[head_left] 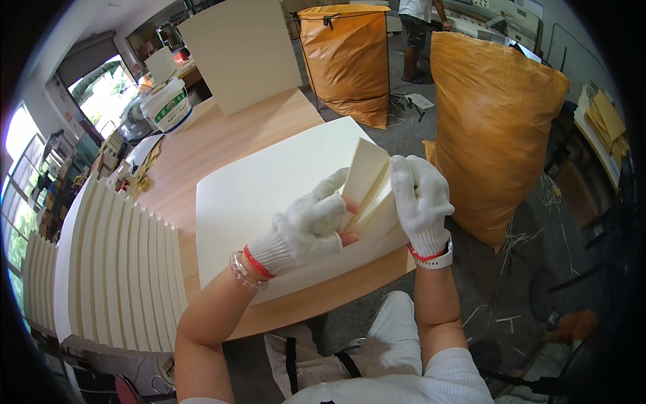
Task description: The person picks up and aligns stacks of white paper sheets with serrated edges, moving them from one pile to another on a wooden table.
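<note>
Gripping cream card (367, 168), the left hand (306, 225) and right hand (422, 196) had closed fingers; an orange sack (494, 128) stood at two o'clock.

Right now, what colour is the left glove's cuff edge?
Red cuff edge, seen best in the head view.

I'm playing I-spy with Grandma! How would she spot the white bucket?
Find the big wood-topped table. At its far left edge, left of the tall upright pale board, is the bucket. Unlike that plain board, it has a green label on its white side.
</note>
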`<state>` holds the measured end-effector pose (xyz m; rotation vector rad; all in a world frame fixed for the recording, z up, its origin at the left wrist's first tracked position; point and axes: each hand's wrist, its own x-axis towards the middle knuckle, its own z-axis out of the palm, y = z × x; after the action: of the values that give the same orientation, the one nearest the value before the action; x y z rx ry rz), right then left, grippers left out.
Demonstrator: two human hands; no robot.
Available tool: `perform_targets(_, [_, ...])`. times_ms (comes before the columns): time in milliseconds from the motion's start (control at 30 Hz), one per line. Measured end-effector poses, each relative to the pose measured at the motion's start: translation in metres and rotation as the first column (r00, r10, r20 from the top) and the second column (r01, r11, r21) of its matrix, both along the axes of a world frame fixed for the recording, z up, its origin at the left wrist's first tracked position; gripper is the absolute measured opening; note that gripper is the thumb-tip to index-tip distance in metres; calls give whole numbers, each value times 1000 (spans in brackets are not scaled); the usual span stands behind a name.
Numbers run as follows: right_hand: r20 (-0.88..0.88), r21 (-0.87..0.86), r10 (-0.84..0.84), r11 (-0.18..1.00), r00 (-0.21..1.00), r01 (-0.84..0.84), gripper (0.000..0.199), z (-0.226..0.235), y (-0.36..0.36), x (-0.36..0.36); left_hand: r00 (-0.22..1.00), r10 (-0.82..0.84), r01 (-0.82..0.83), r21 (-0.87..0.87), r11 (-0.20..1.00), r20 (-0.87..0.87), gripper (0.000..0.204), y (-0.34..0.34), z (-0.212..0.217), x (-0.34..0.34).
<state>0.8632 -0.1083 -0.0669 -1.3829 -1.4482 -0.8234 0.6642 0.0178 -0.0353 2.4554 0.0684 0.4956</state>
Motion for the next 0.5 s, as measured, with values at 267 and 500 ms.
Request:
perform_targets(267, [-242, -43, 118, 990, 963, -132, 9, 5, -2, -8, 998, 21, -18, 52, 998, -57, 38, -5, 11, -4])
perform_targets(500, [-93, -27, 49, 998, 994, -52, 13, -1, 0, -2, 1000, 26, -26, 16, 1000, 1, 53, -10, 7, 1])
